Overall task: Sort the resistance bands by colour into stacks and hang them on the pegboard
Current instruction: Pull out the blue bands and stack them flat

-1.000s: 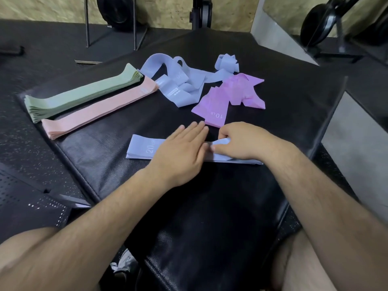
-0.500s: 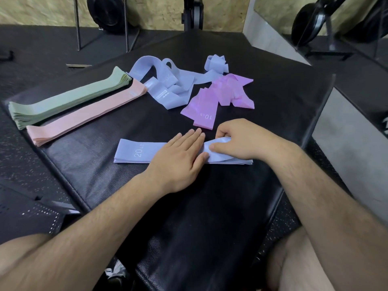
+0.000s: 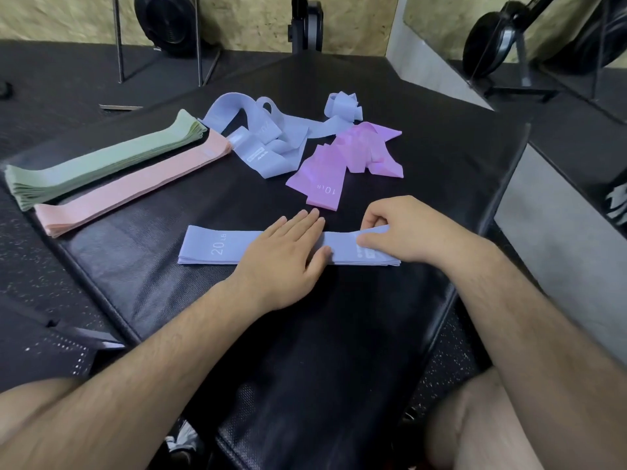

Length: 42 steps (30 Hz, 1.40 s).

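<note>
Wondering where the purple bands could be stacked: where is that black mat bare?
The black padded mat is bare nearest the person, in front of the flat light-blue band stack, and right of the loose purple bands. A narrow strip lies between that stack and the pink band stack. It is crowded farther back, where tangled light-blue bands meet pink and purple.

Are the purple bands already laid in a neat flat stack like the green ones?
No, the purple bands lie in a crumpled, overlapping heap, while the green stack lies flat and aligned.
</note>
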Available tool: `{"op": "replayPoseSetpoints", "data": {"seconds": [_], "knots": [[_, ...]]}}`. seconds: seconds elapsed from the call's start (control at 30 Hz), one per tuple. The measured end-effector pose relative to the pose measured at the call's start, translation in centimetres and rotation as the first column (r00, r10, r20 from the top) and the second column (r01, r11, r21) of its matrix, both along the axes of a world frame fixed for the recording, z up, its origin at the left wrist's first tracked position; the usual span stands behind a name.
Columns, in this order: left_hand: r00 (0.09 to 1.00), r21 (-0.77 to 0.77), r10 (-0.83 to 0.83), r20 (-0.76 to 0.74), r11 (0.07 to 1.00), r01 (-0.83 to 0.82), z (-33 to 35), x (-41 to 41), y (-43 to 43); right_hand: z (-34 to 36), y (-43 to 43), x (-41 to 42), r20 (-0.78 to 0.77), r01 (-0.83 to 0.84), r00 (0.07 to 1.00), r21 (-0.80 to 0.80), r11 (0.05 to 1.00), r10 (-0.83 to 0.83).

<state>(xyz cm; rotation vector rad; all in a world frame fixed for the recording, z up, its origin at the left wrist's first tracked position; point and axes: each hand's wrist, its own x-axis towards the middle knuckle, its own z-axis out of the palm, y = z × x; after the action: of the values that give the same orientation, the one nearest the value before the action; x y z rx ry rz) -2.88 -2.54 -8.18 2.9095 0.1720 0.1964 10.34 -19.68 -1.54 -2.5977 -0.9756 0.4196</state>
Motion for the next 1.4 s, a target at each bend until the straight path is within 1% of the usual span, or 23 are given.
{"op": "replayPoseSetpoints", "data": {"seconds": [0.07, 0.13, 0.2, 0.3, 0.4, 0.53, 0.67, 0.87, 0.97, 1.07, 1.2, 1.3, 1.4], "knots": [[0.999, -0.008, 0.031, 0.006, 0.999, -0.031, 0.4, 0.2, -0.4, -0.2, 0.1, 0.0, -0.001, 0.005, 1.0, -0.005, 1.0, -0.005], [0.998, 0.031, 0.045, 0.051, 0.998, -0.047, 1.0, 0.5, -1.1, -0.3, 0.1, 0.1, -0.002, 0.007, 1.0, -0.002, 1.0, -0.007], [0.997, 0.021, 0.003, 0.077, 1.0, -0.004, 1.1, 1.1, -1.9, -0.4, 0.1, 0.1, 0.005, 0.004, 1.0, -0.005, 1.0, -0.004], [0.992, -0.036, -0.099, 0.072, 0.994, 0.102, 0.2, 2.1, -3.2, -0.6, 0.1, 0.0, 0.019, 0.006, 1.0, 0.002, 1.0, -0.006], [0.988, -0.031, -0.138, 0.07, 0.99, 0.14, -0.5, 2.7, -3.7, -0.8, -0.3, 0.1, 0.007, -0.002, 1.0, 0.019, 1.0, 0.002], [0.991, -0.013, -0.124, 0.047, 0.992, 0.125, -0.7, 2.8, -3.7, -0.5, -1.6, 0.6, -0.043, -0.033, 0.998, 0.087, 0.996, 0.037], [0.992, -0.014, -0.117, 0.037, 0.993, 0.117, -0.7, 2.9, -3.8, -0.3, -2.7, 0.9, -0.062, -0.046, 0.997, 0.113, 0.992, 0.054], [0.993, -0.043, -0.113, 0.026, 0.993, 0.114, -0.6, 3.0, -3.7, 0.0, -4.0, 0.8, -0.113, -0.048, 0.991, 0.184, 0.982, 0.07], [0.994, -0.046, -0.112, 0.02, 0.993, 0.113, -0.6, 3.0, -3.7, -0.1, -4.5, 0.7, -0.081, -0.065, 0.993, 0.179, 0.982, 0.081], [0.994, -0.049, -0.106, 0.021, 0.993, 0.107, -0.4, 3.1, -3.8, -0.6, -4.8, 0.8, -0.043, -0.086, 0.995, 0.136, 0.987, 0.092], [0.994, -0.125, -0.105, 0.014, 0.986, 0.106, 0.4, 3.0, -3.9, -0.7, -5.2, 0.9, -0.03, -0.084, 0.996, 0.09, 0.992, 0.087], [0.995, -0.191, -0.091, 0.044, 0.977, 0.098, 1.6, 2.8, -4.0, -0.4, -4.8, 0.6, 0.013, -0.079, 0.997, 0.147, 0.986, 0.078], [0.99, -0.214, -0.051, 0.134, 0.974, 0.079, 2.9, 2.7, -3.5, -0.2, -3.4, 0.3, 0.07, -0.081, 0.995, 0.208, 0.975, 0.068]]}}
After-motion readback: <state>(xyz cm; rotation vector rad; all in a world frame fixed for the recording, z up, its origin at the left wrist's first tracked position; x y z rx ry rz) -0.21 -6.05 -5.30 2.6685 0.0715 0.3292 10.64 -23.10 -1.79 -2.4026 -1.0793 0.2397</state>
